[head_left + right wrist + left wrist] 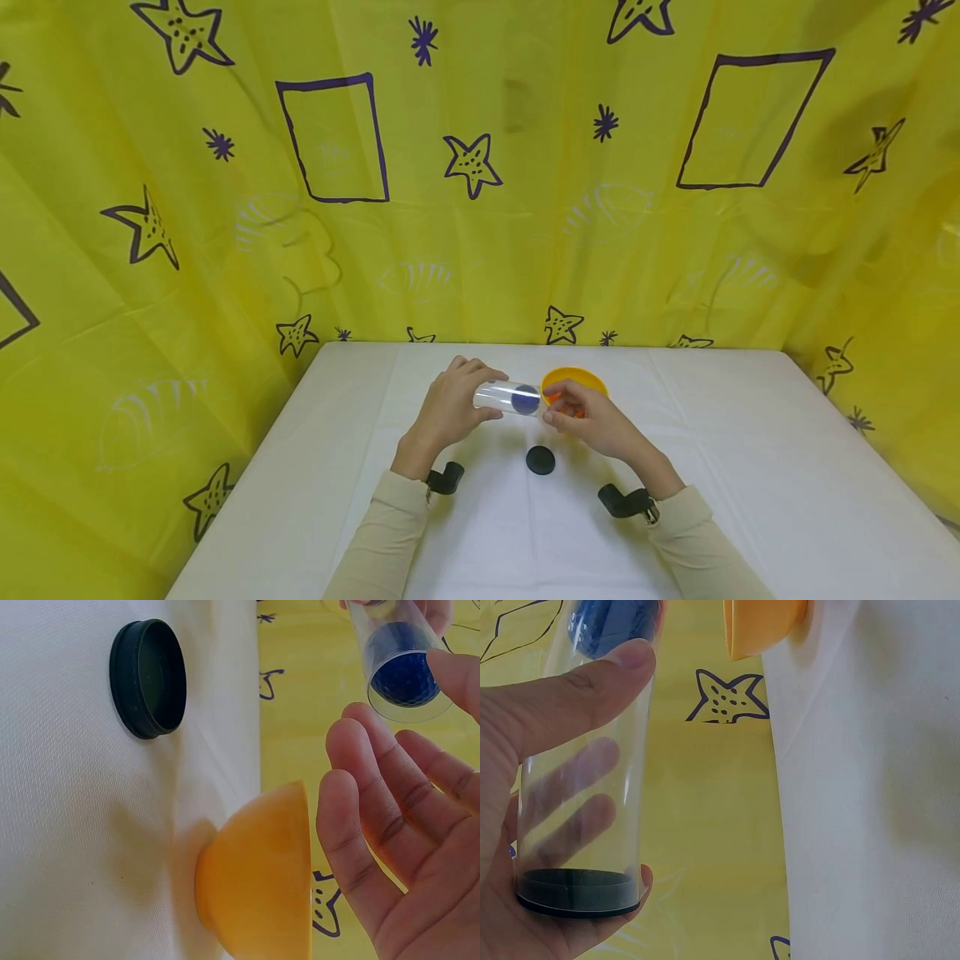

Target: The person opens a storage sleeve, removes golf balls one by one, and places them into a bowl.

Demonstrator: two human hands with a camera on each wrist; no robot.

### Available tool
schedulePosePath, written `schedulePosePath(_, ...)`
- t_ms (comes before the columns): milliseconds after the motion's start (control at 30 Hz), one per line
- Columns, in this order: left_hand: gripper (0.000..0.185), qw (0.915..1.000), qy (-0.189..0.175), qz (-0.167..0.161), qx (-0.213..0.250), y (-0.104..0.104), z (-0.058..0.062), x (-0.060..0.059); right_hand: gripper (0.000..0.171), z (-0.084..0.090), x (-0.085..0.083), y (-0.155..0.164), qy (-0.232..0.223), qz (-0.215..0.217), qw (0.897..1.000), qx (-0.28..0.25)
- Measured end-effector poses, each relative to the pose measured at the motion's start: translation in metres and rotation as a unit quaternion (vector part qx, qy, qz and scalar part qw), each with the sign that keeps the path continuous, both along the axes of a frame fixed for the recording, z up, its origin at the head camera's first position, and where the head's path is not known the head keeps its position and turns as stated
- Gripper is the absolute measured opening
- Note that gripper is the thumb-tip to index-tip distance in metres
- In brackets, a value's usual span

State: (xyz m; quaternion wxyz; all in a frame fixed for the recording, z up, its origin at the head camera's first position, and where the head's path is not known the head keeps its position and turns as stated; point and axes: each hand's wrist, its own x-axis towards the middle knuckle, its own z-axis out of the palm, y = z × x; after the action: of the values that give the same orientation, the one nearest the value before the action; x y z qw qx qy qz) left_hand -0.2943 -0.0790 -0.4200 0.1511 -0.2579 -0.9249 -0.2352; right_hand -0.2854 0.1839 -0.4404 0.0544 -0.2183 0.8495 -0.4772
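My left hand [453, 402] grips a clear plastic tube [585, 772], held nearly level above the table with its thumb and fingers wrapped round the wall. A black cap [577, 892] closes the end by the palm. Inside, close to the open end, sits a blue golf ball [405, 675] with a dimpled surface. My right hand [596, 417] is at that open end, its thumb tip at the rim and its fingers loosely bent below the mouth. Under the right hand stands an orange-yellow bowl [259, 877], partly hidden by it in the head view.
A loose black lid [541, 460] lies on the white-covered table [465, 550], nearer to me than the bowl. Beyond the table's far edge hangs a yellow curtain [517, 233] with drawn stars. Something orange-red [553, 398] shows inside the bowl.
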Motion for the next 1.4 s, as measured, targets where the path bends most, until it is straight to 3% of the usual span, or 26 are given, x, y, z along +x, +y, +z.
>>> schedulePosePath(867, 0.048, 1.0, 0.002, -0.005, 0.002, 0.0, 0.0008, 0.0008, 0.045, 0.0005, 0.0012, -0.0016, -0.009, 0.003, 1.0, 0.012)
schedulePosePath(1400, 0.048, 1.0, 0.003, -0.004, -0.003, -0.0009, 0.0, -0.0003, 0.044, 0.0002, 0.0027, -0.0026, -0.003, -0.033, 0.999, 0.03)
